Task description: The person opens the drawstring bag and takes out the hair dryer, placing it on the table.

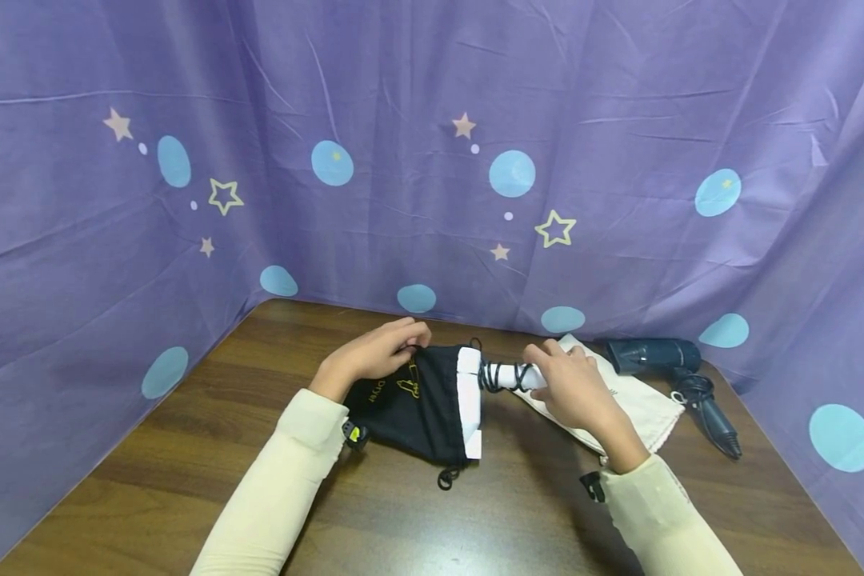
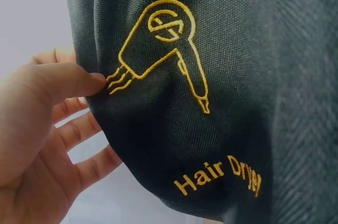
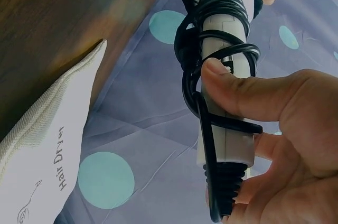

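Note:
A white hair dryer (image 1: 470, 400) lies with its head partly inside a black drawstring bag (image 1: 410, 420), its handle pointing right. Black cord (image 3: 224, 49) winds round that handle. My right hand (image 1: 572, 388) grips the handle near its end, thumb on top and fingers beneath. At the far edge of the black bag, my left hand (image 1: 378, 350) pinches the cloth between thumb and fingers. In the left wrist view, the bag carries a yellow dryer drawing (image 2: 163, 44) and the words "Hair Dryer".
A cream cloth bag (image 1: 644, 400) lies flat under and beyond my right hand. To its right rests a dark blue hair dryer (image 1: 651, 356) with cord round its handle. Behind the wooden table (image 1: 151, 456) hangs a purple patterned curtain (image 1: 418, 216).

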`<state>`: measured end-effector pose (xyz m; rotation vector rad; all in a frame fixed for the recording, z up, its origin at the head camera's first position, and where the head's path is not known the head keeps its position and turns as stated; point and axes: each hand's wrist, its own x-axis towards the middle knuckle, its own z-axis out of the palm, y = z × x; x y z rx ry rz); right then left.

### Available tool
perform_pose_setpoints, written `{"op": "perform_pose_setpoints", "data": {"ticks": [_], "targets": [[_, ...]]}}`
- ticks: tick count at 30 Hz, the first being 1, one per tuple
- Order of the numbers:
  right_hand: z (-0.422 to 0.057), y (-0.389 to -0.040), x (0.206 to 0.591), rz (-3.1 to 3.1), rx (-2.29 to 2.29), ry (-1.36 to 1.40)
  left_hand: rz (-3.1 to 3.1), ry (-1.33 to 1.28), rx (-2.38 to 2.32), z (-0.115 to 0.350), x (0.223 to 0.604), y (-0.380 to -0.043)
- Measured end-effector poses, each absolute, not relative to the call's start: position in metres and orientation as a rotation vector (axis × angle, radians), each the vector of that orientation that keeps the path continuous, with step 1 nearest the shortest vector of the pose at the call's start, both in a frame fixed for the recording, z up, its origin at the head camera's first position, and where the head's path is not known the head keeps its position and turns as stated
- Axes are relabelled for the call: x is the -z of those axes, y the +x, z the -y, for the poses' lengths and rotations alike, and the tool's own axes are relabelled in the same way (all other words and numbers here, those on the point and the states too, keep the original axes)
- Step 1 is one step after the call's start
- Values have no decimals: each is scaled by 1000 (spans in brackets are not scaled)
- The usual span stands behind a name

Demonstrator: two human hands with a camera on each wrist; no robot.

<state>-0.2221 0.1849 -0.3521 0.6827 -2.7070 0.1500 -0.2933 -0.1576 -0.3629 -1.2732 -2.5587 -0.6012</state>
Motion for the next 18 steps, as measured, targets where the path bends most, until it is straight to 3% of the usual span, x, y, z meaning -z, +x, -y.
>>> {"op": "perform_pose_setpoints", "data": {"ticks": [18], "targets": [[-194,-224,348,2688,-340,714,2584,-1188,608,175,366,-297]]}}
